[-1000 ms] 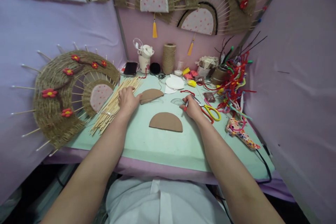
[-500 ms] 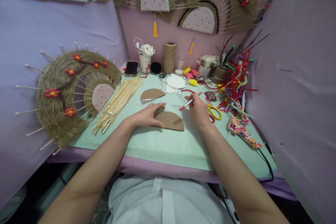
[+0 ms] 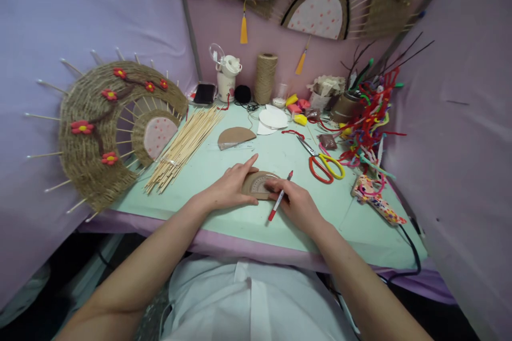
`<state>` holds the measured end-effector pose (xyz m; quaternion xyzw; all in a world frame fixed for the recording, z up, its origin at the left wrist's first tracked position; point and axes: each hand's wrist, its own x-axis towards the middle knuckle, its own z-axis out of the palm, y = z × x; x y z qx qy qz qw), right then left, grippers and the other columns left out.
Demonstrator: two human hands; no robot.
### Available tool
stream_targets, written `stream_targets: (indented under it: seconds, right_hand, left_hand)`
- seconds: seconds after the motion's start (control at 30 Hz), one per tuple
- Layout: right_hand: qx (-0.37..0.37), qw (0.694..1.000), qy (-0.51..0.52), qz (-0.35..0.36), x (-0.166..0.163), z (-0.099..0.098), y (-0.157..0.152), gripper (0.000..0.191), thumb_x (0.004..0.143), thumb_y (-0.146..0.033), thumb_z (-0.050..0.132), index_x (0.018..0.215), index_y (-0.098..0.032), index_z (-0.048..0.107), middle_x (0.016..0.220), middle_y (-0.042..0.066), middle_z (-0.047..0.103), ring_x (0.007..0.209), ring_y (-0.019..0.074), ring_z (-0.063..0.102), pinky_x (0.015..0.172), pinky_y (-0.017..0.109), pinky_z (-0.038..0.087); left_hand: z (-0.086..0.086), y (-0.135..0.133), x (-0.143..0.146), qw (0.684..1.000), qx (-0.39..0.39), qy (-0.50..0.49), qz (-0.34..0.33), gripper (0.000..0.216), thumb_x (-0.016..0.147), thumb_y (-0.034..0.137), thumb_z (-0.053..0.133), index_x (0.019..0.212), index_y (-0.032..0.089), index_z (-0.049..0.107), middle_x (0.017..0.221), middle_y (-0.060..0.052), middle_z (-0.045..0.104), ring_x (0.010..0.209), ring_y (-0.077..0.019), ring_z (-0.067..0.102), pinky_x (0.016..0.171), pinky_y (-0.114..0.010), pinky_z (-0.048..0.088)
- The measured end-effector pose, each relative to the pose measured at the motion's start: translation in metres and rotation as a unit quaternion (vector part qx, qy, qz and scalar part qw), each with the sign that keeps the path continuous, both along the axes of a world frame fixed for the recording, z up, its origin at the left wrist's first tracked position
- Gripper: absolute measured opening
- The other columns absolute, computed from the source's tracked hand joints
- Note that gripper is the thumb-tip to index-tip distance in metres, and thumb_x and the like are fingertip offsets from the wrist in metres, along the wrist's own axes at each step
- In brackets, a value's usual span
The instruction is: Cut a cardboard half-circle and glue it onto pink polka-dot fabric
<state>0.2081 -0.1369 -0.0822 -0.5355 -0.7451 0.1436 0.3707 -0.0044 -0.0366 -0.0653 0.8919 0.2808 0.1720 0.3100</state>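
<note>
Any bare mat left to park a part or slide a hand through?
Free: front-right mat between right hand, holding the red pen, and patterned tool; front-left strip between skewers and left hand. Crowded: around twine spool, scissors, pipe cleaners.

A brown cardboard half-circle (image 3: 248,189) lies flat near the front of the green table top (image 3: 224,219), curved edge away. On it rests what seems a clear protractor (image 3: 260,183). A red pen (image 3: 274,212) slants over its right end

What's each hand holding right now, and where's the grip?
Right hand holds the red pen around its middle. Left hand grips nothing; it lies flat on the cardboard semicircle under the protractor.
</note>
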Motion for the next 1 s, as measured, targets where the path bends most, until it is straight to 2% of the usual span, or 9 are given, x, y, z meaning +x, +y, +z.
stream_targets:
  seconds: [0.07,0.17,0.33,0.67,1.0]
  right_hand:
    - [-0.008,0.999,0.036,-0.005,0.003,0.001,-0.001,0.010,0.090,-0.020,0.054,0.097,-0.027,0.054,0.122,0.006,0.067,0.112,0.0216,0.064,0.091,0.040,0.053]
    - [-0.035,0.997,0.066,-0.031,0.010,0.000,-0.004,0.011,0.090,-0.023,0.056,0.099,-0.026,0.050,0.131,0.008,0.062,0.119,0.0211,0.060,0.098,0.042,0.049]
    - [-0.080,0.995,0.047,-0.033,0.016,-0.001,-0.006,0.008,0.090,-0.021,0.053,0.096,-0.025,0.050,0.127,0.009,0.065,0.131,0.0226,0.050,0.101,0.045,0.046]
    - [-0.081,0.991,0.082,-0.068,0.004,0.000,-0.004,0.013,0.083,-0.019,0.059,0.090,-0.026,0.051,0.120,0.009,0.068,0.118,0.0262,0.060,0.097,0.049,0.047]
    - [-0.097,0.984,0.118,-0.088,-0.004,0.002,0.001,0.015,0.081,-0.019,0.059,0.087,-0.026,0.048,0.120,0.006,0.068,0.119,0.0240,0.060,0.097,0.045,0.047]
  left_hand:
    - [-0.001,0.000,-0.001,1.000,0.011,0.006,-0.002,0.118,0.068,0.046,0.079,0.155,0.029,0.002,0.139,-0.013,0.051,0.124,-0.0335,0.046,0.101,-0.049,0.035]
    - [-0.003,0.000,-0.002,1.000,0.020,0.007,-0.001,0.117,0.068,0.049,0.079,0.155,0.027,0.004,0.138,-0.015,0.051,0.123,-0.0330,0.046,0.102,-0.049,0.035]
    - [-0.003,0.000,-0.002,1.000,0.025,-0.005,-0.006,0.114,0.068,0.048,0.079,0.155,0.028,0.009,0.135,-0.014,0.053,0.119,-0.0322,0.049,0.101,-0.048,0.036]
    - [0.000,-0.004,0.001,0.999,0.047,0.010,-0.002,0.107,0.071,0.049,0.076,0.154,0.027,0.013,0.132,-0.015,0.054,0.117,-0.0340,0.049,0.098,-0.049,0.038]
    - [0.000,-0.005,0.002,0.998,0.055,0.007,-0.005,0.105,0.072,0.050,0.075,0.154,0.025,0.015,0.128,-0.014,0.055,0.114,-0.0324,0.049,0.097,-0.047,0.038]
